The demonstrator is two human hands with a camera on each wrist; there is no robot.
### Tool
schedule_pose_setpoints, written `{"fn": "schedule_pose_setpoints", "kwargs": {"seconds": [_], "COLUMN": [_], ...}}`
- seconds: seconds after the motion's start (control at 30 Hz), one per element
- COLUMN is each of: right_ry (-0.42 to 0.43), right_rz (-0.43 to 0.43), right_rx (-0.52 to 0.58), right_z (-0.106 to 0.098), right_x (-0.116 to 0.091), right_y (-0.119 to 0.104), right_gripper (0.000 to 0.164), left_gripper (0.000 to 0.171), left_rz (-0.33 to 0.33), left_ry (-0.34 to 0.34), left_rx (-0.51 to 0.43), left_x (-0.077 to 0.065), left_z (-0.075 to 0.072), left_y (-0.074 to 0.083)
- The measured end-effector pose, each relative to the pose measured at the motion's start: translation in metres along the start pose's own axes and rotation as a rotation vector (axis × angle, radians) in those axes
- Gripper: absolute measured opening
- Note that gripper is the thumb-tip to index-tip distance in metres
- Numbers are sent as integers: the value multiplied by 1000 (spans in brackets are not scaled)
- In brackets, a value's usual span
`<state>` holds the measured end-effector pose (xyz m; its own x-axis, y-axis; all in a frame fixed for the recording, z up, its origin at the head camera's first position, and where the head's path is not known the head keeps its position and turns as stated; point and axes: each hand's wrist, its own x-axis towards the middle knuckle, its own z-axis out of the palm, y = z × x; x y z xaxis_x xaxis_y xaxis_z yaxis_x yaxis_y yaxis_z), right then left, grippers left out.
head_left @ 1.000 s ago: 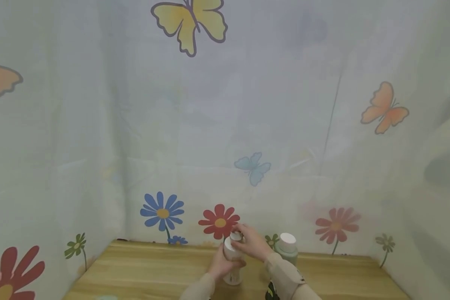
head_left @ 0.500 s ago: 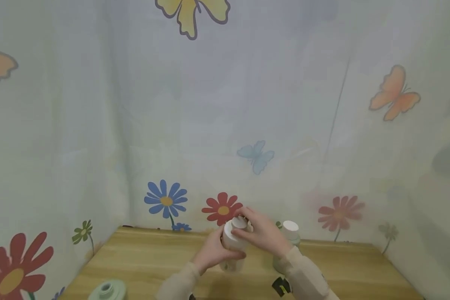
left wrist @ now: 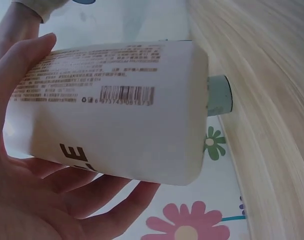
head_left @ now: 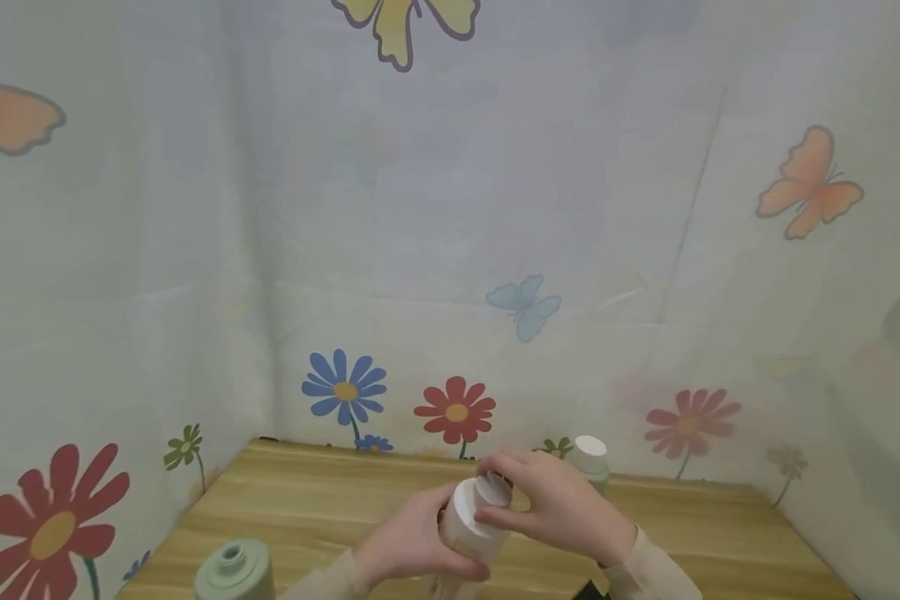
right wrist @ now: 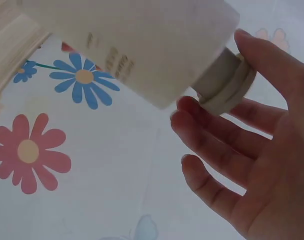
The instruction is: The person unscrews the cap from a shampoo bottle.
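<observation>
A white bottle (head_left: 465, 523) with brown print is held off the table, tilted, in the head view. My left hand (head_left: 405, 533) grips its body from the left, the thumb on the near side. In the left wrist view the bottle's back label (left wrist: 122, 95) with a barcode faces me. My right hand (head_left: 566, 508) holds the cap (head_left: 492, 490) at the bottle's top, with thumb and fingertips about it. The right wrist view shows the thumb on the cap's rim (right wrist: 237, 87) and a grey band between rim and body. Whether the cap is loose I cannot tell.
A capless green bottle (head_left: 234, 573) stands at the near left of the wooden table (head_left: 307, 492). Behind my right hand is another green bottle with a white cap (head_left: 590, 454). Near my right wrist lies a dark object (head_left: 591, 592). A printed curtain (head_left: 420, 208) surrounds the table.
The white bottle and both hands have come nearer, and the bottle leans more. My right hand stays at the cap. The head view has shifted, bringing the capless green bottle into sight.
</observation>
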<state>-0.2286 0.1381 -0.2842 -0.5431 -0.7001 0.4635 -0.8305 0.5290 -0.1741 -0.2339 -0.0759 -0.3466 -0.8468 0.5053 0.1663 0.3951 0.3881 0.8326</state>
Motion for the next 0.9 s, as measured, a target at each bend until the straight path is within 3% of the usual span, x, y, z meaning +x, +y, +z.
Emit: {"fn": "schedule_pose_setpoints", "kwargs": {"seconds": [0.23, 0.4, 0.53, 0.77, 0.9], "right_ry": [-117, -142, -128, -144, -57], "right_rz": [-31, -18, -31, -10, -73], "right_rx": [71, 145, 167, 155, 63], "right_z": [4, 16, 27, 38, 45], "right_x": [-11, -18, -25, -34, -39], "right_y": [-9, -12, -13, -14, -13], "right_gripper": [31, 31, 32, 39, 40], "left_gripper": [51, 48, 48, 47, 47], "left_rz": [-27, -140, -217, -202, -162], "left_ry": [-62, -118, -131, -157, -159], "left_rx": [0, -92, -84, 25, 83], "left_x": [-23, -37, -45, -50, -51], "left_z": [-1, -1, 1, 1, 1], "left_y": [-3, -6, -7, -10, -13]}}
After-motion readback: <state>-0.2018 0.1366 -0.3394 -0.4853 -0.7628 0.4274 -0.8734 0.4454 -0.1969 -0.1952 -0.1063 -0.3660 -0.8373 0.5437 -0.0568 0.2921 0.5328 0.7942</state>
